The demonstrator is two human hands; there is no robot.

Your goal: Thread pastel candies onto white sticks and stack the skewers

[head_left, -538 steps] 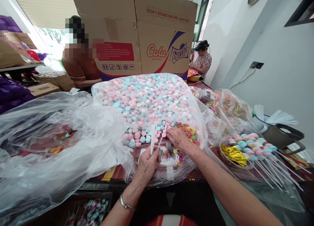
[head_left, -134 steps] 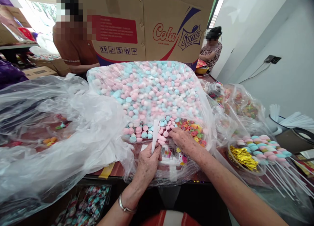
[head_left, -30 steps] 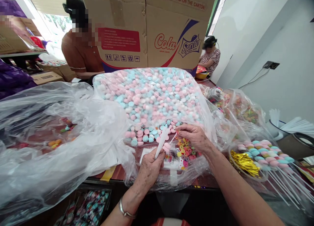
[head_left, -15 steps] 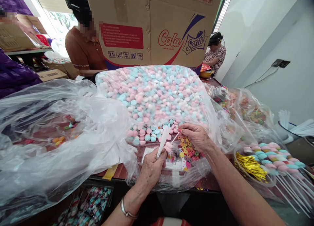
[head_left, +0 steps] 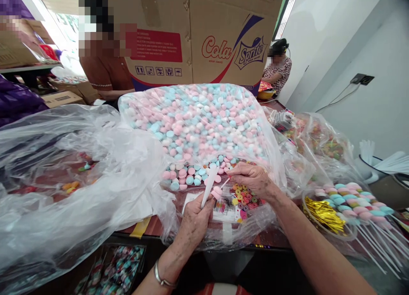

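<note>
My left hand [head_left: 198, 218] is closed around a bundle of white sticks [head_left: 209, 185]. At its fingertips are pink marshmallows [head_left: 217, 193] with a thin white stick [head_left: 225, 183] slanting up out of them. The thumb and fingers of my right hand [head_left: 251, 180] pinch a small reddish candy at the upper end of that stick; the fingers cover most of it. Just below my right hand lie loose gummy rings [head_left: 246, 199] in several colours. Behind both hands, pink, blue and white marshmallows [head_left: 198, 120] fill a large clear bag and spill from its mouth.
A cardboard carton [head_left: 223, 26] stands behind the bag. Crumpled plastic sheeting [head_left: 128, 171] covers the left side. At right are gold ties [head_left: 322, 214] in a tub, finished marshmallow skewers [head_left: 358, 201] and a container of sticks [head_left: 383, 175]. Two people sit beyond.
My right fingertips have come slightly down and left, a little closer to the pink marshmallows. My left hand keeps its hold. The whole view has shifted slightly.
</note>
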